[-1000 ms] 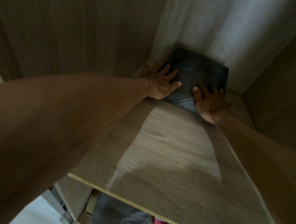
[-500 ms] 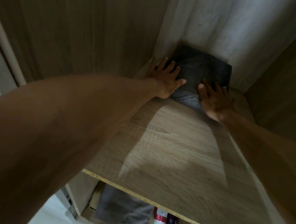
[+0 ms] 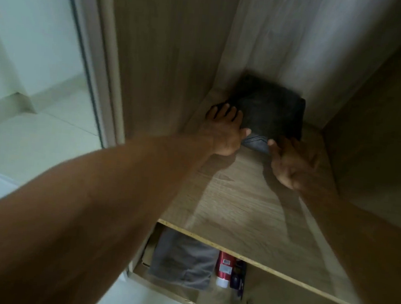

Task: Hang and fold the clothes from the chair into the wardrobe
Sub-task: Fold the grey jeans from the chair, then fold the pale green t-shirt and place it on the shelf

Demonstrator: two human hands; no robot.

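A folded dark grey pair of jeans lies at the back left corner of a wooden wardrobe shelf. My left hand rests flat on the shelf with fingers spread, its thumb and fingertips against the left front edge of the jeans. My right hand is lifted just off the front right of the jeans, palm turned up, fingers apart, holding nothing. Both forearms stretch into the wardrobe from the bottom of the view.
Wooden side walls close the shelf in on left and right. On the shelf below lie a folded grey garment, a red bottle and a dark bottle. A white floor lies to the left.
My right hand has come off the jeans and pulled back toward me, palm turning up. My left hand stays against the jeans. The camera has drawn back, showing more of the floor and lower shelf.
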